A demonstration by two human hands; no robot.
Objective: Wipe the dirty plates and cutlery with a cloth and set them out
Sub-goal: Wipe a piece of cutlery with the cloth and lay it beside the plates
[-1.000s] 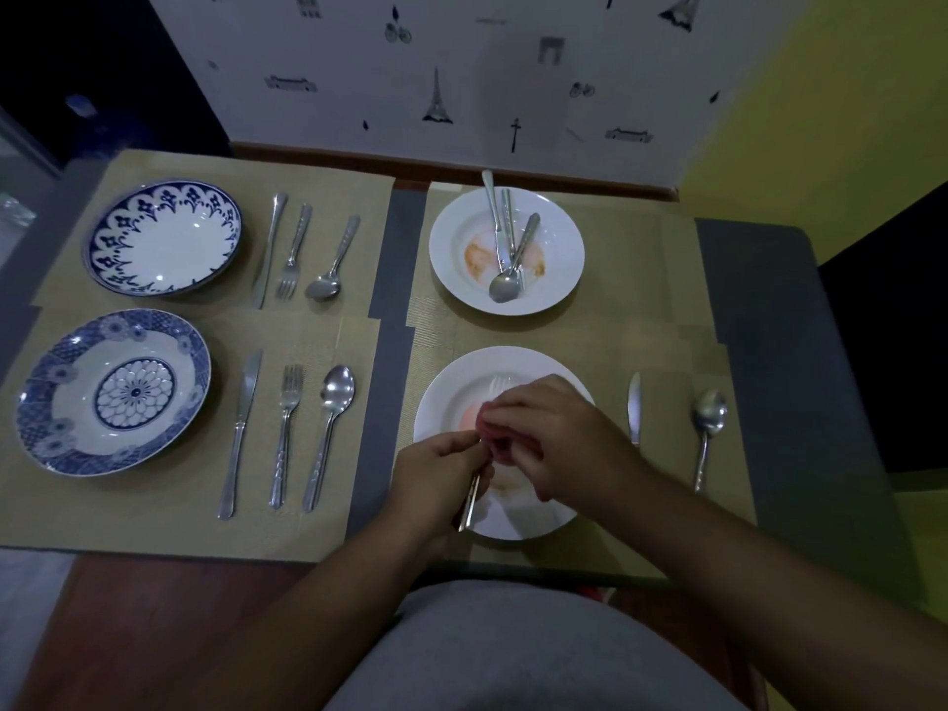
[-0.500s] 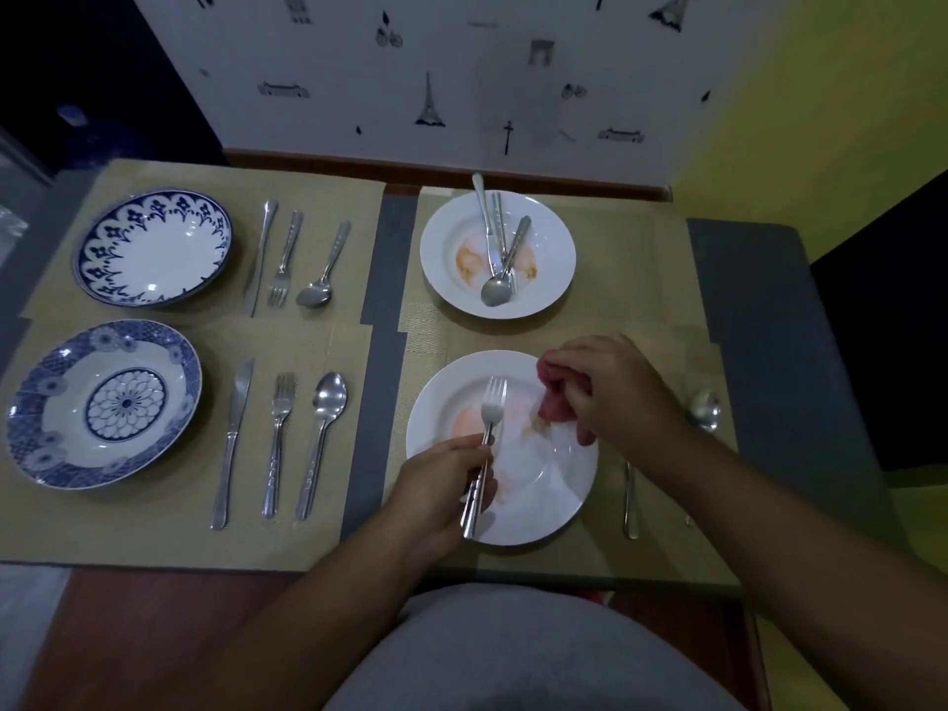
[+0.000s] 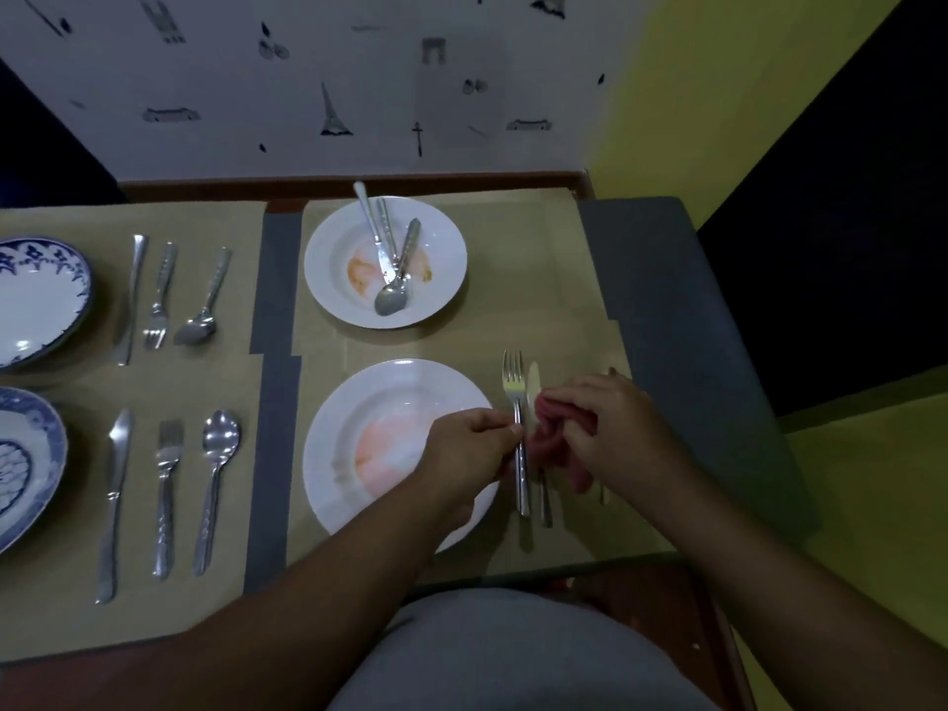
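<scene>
Left hand pinches the fork beside the knife; right hand bunches the cloth. Both white plates look smeared, so plenty's left.

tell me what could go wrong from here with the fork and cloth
1. The left hand is setting the fork down right beside the knife; it may land on or knock the knife out of line.
2. The near plate is smeared orange-pink, and the left forearm crosses its rim, so the arm could pick up residue.
3. The cloth, bunched in the right hand, hangs over the knife and could drag it.
</scene>
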